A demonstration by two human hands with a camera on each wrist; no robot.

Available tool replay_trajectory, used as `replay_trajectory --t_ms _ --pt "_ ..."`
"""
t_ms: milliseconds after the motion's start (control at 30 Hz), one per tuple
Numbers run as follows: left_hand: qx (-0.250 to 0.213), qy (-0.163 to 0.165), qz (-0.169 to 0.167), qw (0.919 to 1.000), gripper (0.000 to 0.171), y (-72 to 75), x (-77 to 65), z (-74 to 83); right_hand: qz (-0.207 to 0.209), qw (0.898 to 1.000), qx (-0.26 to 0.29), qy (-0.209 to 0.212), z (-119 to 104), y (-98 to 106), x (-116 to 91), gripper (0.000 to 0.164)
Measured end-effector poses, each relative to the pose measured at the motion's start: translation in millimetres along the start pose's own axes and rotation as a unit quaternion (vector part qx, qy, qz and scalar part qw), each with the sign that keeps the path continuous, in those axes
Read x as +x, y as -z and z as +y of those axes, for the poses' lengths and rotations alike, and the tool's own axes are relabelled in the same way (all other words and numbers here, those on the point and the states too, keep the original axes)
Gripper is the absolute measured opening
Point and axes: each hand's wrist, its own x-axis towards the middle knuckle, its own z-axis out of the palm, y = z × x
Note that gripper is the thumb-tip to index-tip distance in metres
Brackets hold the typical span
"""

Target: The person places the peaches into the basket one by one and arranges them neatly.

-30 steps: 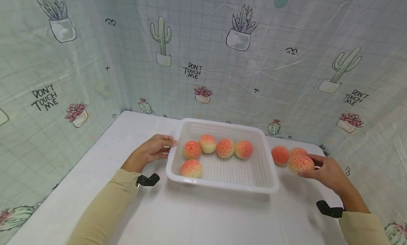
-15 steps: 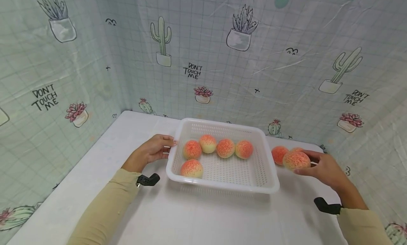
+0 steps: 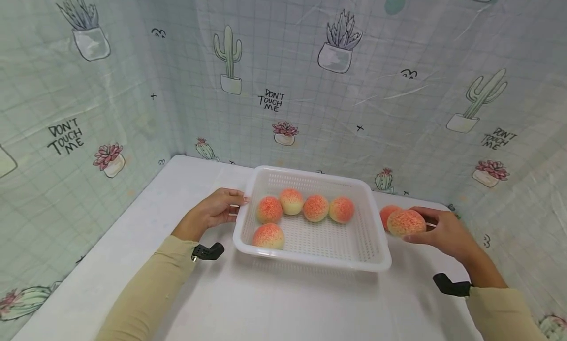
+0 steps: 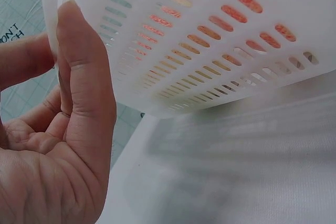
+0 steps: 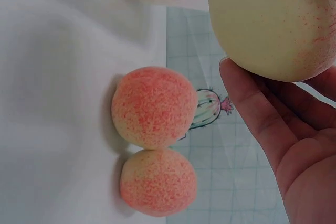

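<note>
In the head view a white slotted plastic basket (image 3: 310, 262) holds several red-and-yellow peaches, one of them a peach (image 3: 268, 236) at its near left corner. My left hand (image 3: 217, 208) pinches the basket's left rim; in the left wrist view the thumb (image 4: 86, 87) lies along the outside of the wall. Right of the basket, my right hand (image 3: 443, 232) grips a peach (image 3: 406, 223) between thumb and fingers. The right wrist view shows this peach's pale side (image 5: 268, 24) raised off the table. Two more peaches, a larger one (image 5: 155, 107) and a smaller one (image 5: 159, 182), sit beyond it.
The white table (image 3: 274, 306) runs under everything. A curtain printed with cacti (image 3: 283, 75) hangs along its back and sides. Beige sleeves and black wrist cameras, such as the left wrist camera (image 3: 208, 251), are on both arms.
My right hand has moved left toward the basket with the peach, which now overlaps the peaches behind it. The left hand keeps its place at the rim.
</note>
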Motion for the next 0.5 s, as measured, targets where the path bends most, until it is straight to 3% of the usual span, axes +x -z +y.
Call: replay_trajectory --t_ms 500 --pt "-0.001 0.005 0.003 1.0000 0.038 -0.4 0.6 -1.2 -0.009 0.999 0.004 0.032 -15.0 -5.8 6.8 0.081"
